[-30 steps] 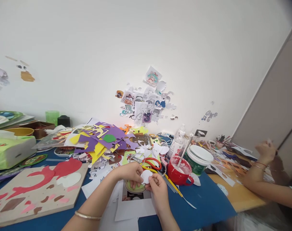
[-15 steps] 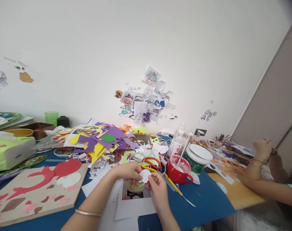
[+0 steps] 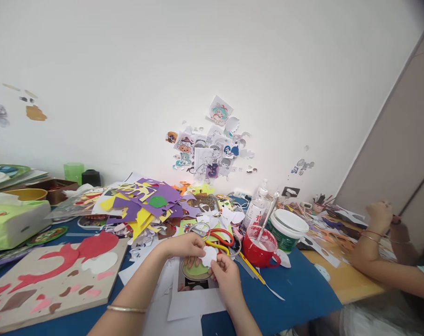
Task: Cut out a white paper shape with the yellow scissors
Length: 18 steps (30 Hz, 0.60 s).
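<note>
A small white paper cutout (image 3: pixel 209 256) with a wavy edge is pinched between both hands. My left hand (image 3: pixel 189 246) grips its left side with thumb and fingers. On its lower right edge, my right hand (image 3: pixel 227 270) holds it between thumb and fingertips. Beneath the hands lies a printed sheet (image 3: pixel 194 298) with a picture of a round green shape, partly covered by my fingers. Just behind the cutout are scissors (image 3: pixel 222 237) with red and yellow handles.
To the right stand a red cup (image 3: pixel 259 249) with a brush in white paste, a green-and-white tub (image 3: pixel 288 228) and a clear bottle (image 3: pixel 256 207). Paper scraps (image 3: pixel 152 200) pile up behind. A board (image 3: pixel 58 280) with cut shapes lies left. Another person's arm (image 3: pixel 376 252) rests at right.
The white cutout has turned slightly in my fingers, and my right hand has shifted a little lower along its edge. Both hands still hold it.
</note>
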Each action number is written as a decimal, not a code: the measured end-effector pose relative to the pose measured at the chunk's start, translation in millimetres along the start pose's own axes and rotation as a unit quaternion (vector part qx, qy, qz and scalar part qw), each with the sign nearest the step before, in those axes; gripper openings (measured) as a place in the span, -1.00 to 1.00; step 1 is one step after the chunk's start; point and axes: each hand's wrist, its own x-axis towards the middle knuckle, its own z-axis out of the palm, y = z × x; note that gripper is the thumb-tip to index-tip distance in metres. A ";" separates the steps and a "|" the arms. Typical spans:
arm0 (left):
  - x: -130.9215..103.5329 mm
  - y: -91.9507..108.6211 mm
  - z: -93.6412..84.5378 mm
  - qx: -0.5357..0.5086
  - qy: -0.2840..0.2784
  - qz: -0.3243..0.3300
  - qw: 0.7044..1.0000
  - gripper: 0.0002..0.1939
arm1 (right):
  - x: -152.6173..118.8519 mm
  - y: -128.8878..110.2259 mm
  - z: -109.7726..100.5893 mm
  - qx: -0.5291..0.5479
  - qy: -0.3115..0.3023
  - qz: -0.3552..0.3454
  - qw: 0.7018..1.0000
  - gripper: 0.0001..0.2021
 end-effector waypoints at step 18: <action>-5.9 -2.4 -3.3 0.159 0.018 -0.105 0.982 -0.75 | -11.0 -12.9 12.8 -0.441 0.039 -0.064 0.895 -0.88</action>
